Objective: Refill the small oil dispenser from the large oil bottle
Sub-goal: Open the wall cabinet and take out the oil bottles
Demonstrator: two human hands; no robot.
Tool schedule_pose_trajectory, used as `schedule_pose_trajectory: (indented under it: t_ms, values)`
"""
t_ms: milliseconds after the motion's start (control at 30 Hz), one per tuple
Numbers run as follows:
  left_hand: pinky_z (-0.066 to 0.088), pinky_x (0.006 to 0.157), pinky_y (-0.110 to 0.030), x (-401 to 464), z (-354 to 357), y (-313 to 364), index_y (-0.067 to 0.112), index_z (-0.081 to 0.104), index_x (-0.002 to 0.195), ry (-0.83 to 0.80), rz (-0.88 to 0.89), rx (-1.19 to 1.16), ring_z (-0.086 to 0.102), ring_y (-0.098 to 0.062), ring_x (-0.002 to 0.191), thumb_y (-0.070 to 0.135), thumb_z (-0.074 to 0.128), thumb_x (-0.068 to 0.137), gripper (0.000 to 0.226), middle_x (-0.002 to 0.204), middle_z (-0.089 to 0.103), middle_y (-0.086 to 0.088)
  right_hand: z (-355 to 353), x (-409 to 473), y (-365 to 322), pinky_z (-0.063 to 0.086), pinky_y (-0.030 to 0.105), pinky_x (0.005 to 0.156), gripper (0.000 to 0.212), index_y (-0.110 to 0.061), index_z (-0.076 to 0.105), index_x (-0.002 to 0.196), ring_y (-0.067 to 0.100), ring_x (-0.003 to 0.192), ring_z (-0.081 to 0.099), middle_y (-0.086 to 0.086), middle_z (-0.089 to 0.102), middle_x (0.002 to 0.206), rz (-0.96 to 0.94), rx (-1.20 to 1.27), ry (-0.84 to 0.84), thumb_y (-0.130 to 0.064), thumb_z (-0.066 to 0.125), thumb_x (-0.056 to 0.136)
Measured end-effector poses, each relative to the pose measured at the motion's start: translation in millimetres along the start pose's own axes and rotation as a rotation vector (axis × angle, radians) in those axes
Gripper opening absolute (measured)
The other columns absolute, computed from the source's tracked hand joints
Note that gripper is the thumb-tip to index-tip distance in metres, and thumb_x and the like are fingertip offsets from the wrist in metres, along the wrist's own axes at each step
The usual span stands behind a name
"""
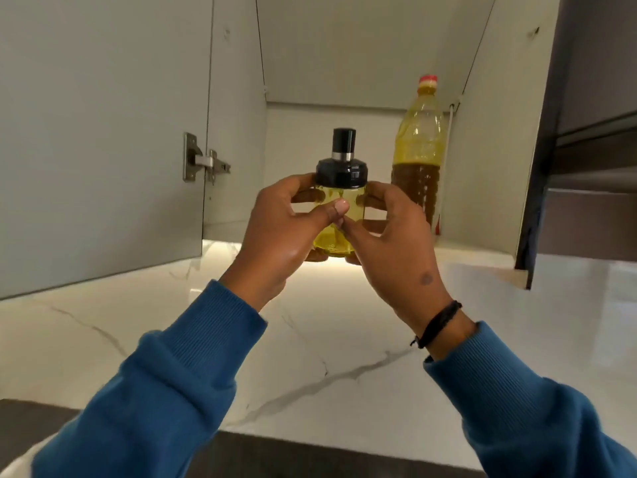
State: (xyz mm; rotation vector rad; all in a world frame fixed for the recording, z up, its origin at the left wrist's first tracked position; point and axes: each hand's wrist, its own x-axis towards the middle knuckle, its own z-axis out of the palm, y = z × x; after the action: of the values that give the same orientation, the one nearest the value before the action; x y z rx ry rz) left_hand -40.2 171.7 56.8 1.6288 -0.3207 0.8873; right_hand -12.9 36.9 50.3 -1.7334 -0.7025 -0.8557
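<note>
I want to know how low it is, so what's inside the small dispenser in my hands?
Yellow oil shows through the small dispenser, right up near its black cap. Fingers of the left hand and right hand cover parts of both sides and the base.

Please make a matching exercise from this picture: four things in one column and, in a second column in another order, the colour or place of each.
Things:
1. dispenser
2. big bottle
3. hinge
4. wristband

Colour or place:
A. on the right wrist
B. red cap, standing in the cabinet
C. metal, on the left cabinet door
D. black top, held by the left hand and the right hand

Pairs: 1-D, 2-B, 3-C, 4-A
</note>
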Motion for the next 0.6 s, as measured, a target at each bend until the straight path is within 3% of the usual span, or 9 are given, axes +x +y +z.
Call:
schedule_pose_trajectory:
  t_ms: [100, 200, 267, 400, 533, 600]
  values:
    - [0.065, 0.067, -0.047, -35.5, -3.4, -5.1, 0.025, 0.066, 0.132, 0.000, -0.039, -0.018, 0.070, -0.024, 0.108, 0.023, 0.077, 0.090, 0.044, 0.124, 0.067, 0.004, -3.2, -34.3, 2.6, 0.061, 0.037, 0.083, 0.052, -0.021, 0.053, 0.136, 0.008, 0.108, 0.060, -0.015, 0.057, 0.119, 0.011, 0.006, -0.020, -0.032, 0.072, 0.089]
    - [0.065, 0.068, -0.045, -68.9, -5.9, -16.8, 0.028, 0.066, 0.131, 0.001, -0.080, -0.007, 0.072, -0.024, 0.105, 0.025, 0.078, 0.088, 0.044, 0.124, 0.069, 0.006, -7.1, -68.3, 9.4, 0.056, 0.015, 0.079, 0.052, -0.026, 0.052, 0.135, 0.001, 0.099, 0.057, -0.023, 0.052, 0.114, 0.021, -0.026, -0.046, -0.038, 0.071, 0.088]
    - [0.065, 0.070, -0.046, -92.4, -7.8, -29.1, 0.028, 0.065, 0.131, -0.014, -0.122, -0.003, 0.072, -0.023, 0.106, 0.025, 0.078, 0.088, 0.046, 0.125, 0.069, 0.007, -8.6, -94.4, 16.0, 0.053, 0.010, 0.079, 0.050, -0.030, 0.052, 0.134, -0.003, 0.097, 0.058, -0.025, 0.053, 0.114, 0.042, 0.007, -0.086, -0.038, 0.071, 0.088]
    - [0.064, 0.076, -0.051, -145.3, -12.0, -63.3, 0.027, 0.064, 0.131, -0.065, -0.254, -0.026, 0.072, -0.025, 0.108, 0.021, 0.079, 0.084, 0.050, 0.124, 0.071, 0.007, -8.5, -151.2, 39.3, 0.051, 0.009, 0.085, 0.049, -0.040, 0.048, 0.130, -0.008, 0.103, 0.059, -0.026, 0.055, 0.119, 0.118, 0.063, -0.198, -0.038, 0.072, 0.087]
    - [0.064, 0.075, -0.048, -204.4, -17.1, -105.0, 0.022, 0.065, 0.125, -0.089, -0.479, -0.103, 0.073, -0.024, 0.107, 0.022, 0.084, 0.070, 0.058, 0.120, 0.073, 0.005, -1.5, -211.4, 74.1, 0.055, 0.016, 0.085, 0.058, -0.034, 0.051, 0.132, -0.003, 0.105, 0.061, -0.018, 0.058, 0.127, 0.299, 0.083, -0.342, -0.031, 0.079, 0.082]
    - [0.064, 0.075, -0.044, -234.6, -18.5, -128.3, 0.018, 0.065, 0.122, -0.075, -0.589, -0.133, 0.073, -0.022, 0.106, 0.018, 0.085, 0.066, 0.060, 0.116, 0.074, 0.002, 5.3, -243.4, 89.9, 0.051, 0.011, 0.087, 0.058, -0.037, 0.051, 0.131, -0.006, 0.105, 0.060, -0.022, 0.058, 0.122, 0.376, 0.086, -0.395, -0.027, 0.080, 0.082]
